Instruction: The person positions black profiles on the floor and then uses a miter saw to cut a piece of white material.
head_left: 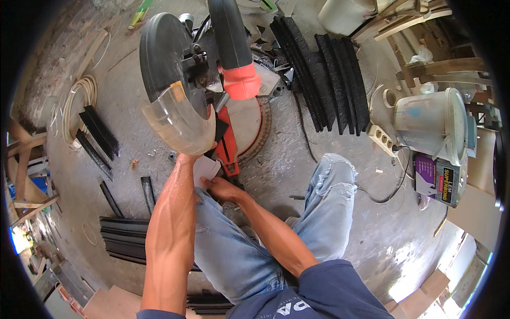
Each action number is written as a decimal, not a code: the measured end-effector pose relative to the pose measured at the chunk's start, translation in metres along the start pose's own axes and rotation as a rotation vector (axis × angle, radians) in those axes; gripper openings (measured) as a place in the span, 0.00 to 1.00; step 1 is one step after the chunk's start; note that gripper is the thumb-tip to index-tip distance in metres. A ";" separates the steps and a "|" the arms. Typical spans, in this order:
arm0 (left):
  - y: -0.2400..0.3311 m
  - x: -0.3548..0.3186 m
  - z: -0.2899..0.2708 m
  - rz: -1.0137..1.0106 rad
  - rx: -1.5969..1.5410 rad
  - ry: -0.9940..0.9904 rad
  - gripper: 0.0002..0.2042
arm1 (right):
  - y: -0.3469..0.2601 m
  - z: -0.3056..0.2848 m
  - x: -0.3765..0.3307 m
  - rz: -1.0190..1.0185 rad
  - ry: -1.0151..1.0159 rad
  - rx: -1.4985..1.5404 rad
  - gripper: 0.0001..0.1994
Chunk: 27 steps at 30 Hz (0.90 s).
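Note:
A miter saw (247, 125) with a red and black body stands on the floor before my knees. Its black motor arm and handle (229, 37) rise above the round table. My left hand (190, 158) reaches in under the saw's clear curved guard (178, 122), which covers most of its fingers. A small black piece (222, 127) lies on the saw table just beyond that hand; whether the hand touches it I cannot tell. My right hand (222, 189) is closed on the edge of a flat white piece (206, 169), in front of the saw.
Long black ribbed strips (324, 80) lie at the far right, shorter black strips (98, 130) at the left, and a stack (123, 234) near my left arm. A power strip (382, 139) with a cord, a white bucket (430, 125) and a box (438, 178) stand right. Coiled cable (79, 106) lies left.

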<state>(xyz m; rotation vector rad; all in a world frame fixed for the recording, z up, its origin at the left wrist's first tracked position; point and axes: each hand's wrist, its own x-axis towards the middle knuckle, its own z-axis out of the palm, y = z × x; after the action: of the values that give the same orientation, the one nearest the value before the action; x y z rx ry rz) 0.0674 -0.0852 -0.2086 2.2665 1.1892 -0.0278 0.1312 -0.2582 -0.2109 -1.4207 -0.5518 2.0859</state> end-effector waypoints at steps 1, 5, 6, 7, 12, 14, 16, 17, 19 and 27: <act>0.004 0.003 0.003 0.004 -0.015 -0.002 0.39 | 0.008 -0.013 0.004 0.089 -0.161 0.254 0.30; -0.009 0.000 0.004 -0.026 -0.020 -0.018 0.38 | 0.002 -0.004 0.000 -0.199 -0.138 0.412 0.34; -0.008 -0.001 0.006 -0.029 -0.029 -0.023 0.38 | 0.005 -0.004 -0.002 -0.201 -0.132 0.410 0.34; -0.008 0.000 0.007 -0.032 -0.035 -0.027 0.37 | 0.009 -0.004 -0.003 -0.201 -0.044 0.345 0.35; -0.006 0.004 0.011 -0.056 -0.055 -0.033 0.36 | 0.008 -0.008 -0.005 -0.172 0.178 0.024 0.35; -0.014 0.001 0.012 -0.087 -0.051 -0.038 0.35 | -0.010 0.001 -0.013 -0.081 0.352 -0.131 0.32; -0.011 0.004 0.011 -0.101 -0.046 -0.040 0.35 | -0.014 0.003 -0.017 -0.164 0.390 -0.154 0.29; -0.011 0.007 0.009 -0.103 -0.042 -0.041 0.34 | -0.017 0.004 -0.017 -0.237 0.427 -0.168 0.27; -0.007 0.008 0.009 -0.104 -0.046 -0.047 0.34 | -0.019 0.000 -0.013 -0.218 0.417 -0.186 0.27; -0.008 0.000 0.005 -0.070 -0.101 -0.044 0.32 | -0.017 0.004 -0.005 -0.182 0.423 -0.216 0.24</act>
<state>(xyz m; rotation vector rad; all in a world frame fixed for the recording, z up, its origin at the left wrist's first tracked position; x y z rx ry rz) 0.0630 -0.0841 -0.2167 2.1256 1.2183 -0.0432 0.1324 -0.2482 -0.1954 -1.7977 -0.7135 1.5590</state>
